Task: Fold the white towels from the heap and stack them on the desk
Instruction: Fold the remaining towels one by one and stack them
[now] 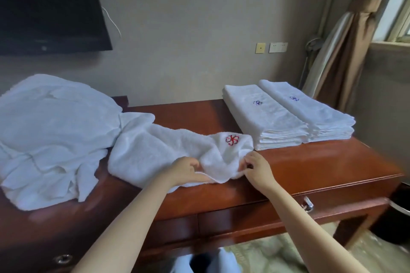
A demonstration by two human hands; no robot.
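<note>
Hands both reach fwd over desk (310,166), arms extended. L hand (185,169) and R hand (257,167) each pinch towel (168,153) near edge, fingers closed on cloth. Towel lies mid-desk btw heap (53,135) and stacks (286,113).

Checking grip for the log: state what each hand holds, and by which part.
Both hold the white towel by its near edge: left hand and right hand, fingers pinching either side of the bunched end.

Dim window-side daylight, soft blur, warped edges
</note>
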